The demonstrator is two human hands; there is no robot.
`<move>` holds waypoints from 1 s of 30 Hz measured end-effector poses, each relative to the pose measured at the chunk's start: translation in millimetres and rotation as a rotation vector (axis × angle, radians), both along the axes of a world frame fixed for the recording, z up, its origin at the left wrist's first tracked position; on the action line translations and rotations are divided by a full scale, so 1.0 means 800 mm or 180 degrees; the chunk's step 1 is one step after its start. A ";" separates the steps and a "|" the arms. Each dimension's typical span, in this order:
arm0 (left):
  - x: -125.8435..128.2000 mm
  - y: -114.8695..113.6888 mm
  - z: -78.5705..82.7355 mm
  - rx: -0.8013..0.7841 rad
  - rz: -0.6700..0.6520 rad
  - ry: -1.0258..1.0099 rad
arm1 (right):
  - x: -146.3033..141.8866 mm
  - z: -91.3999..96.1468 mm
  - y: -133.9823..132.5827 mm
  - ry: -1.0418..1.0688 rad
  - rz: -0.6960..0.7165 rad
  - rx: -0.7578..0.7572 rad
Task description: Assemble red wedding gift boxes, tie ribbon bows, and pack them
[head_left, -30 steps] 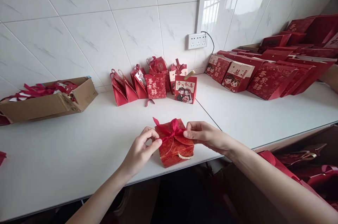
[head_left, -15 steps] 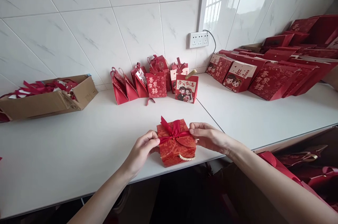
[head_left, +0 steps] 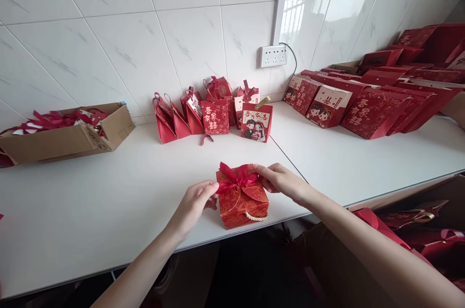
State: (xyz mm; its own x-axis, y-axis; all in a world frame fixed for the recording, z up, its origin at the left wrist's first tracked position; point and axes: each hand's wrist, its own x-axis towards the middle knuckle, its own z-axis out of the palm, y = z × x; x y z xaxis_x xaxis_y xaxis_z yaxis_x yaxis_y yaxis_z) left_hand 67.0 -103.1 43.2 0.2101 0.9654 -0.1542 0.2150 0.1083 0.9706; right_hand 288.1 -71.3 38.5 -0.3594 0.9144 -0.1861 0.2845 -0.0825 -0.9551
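Note:
A small red patterned gift box (head_left: 242, 201) with a gold cord handle sits near the front edge of the white table (head_left: 109, 201). A red ribbon bow (head_left: 238, 179) is tied across its top. My left hand (head_left: 194, 201) pinches the ribbon's left end at the box's left edge. My right hand (head_left: 278, 178) pinches the ribbon at the box's upper right corner. Both hands' fingers are closed on the ribbon.
A group of finished red gift boxes (head_left: 218, 112) stands against the tiled wall. A cardboard box of red ribbons (head_left: 69, 136) lies at the left. Flat red gift bags (head_left: 366, 100) are stacked at the right. More red ribbons and bags (head_left: 410, 230) sit below the table edge.
My right hand has moved up and left from the box's right side to its upper right corner. The bow looks drawn tighter and the left hand has shifted slightly up.

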 end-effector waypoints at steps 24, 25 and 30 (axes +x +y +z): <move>0.016 -0.013 -0.036 0.0202 0.0112 -0.1109 | -0.008 -0.060 -0.031 0.1534 -0.0442 0.0569; 0.014 -0.012 -0.036 0.0270 0.0087 -0.1003 | -0.005 -0.059 -0.032 0.1401 -0.0367 0.0654; 0.003 0.004 -0.026 0.0444 -0.0080 -0.0279 | 0.018 -0.036 -0.046 0.0538 0.0370 0.0904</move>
